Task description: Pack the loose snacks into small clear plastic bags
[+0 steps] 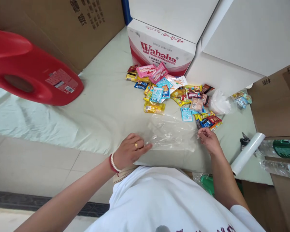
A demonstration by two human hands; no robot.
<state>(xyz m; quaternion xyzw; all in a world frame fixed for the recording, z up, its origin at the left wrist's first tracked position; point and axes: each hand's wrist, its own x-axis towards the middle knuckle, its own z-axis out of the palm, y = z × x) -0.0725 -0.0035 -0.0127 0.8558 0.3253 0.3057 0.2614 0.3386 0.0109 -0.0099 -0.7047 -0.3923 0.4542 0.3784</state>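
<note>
A clear plastic bag (171,133) lies crumpled and flat between my hands at the table's near edge. My left hand (131,149), with a ring and a beaded bracelet, is closed at the bag's left side, one finger or the thumb stretched along the film. At its right end, my right hand (208,138) pinches the bag's edge between thumb and fingertips. Just beyond the bag lies a loose pile of wrapped snacks: pink packets (159,73), light blue packets (157,94), a yellow packet (154,108) and several dark and red ones (210,120).
A red jug (62,87) stands at the left. A Wahaba carton (163,48) and white boxes (246,35) close off the back. To the right are a clear round tub (222,103), a white plastic roll (248,154), scissors (244,139) and plastic bottles (286,149).
</note>
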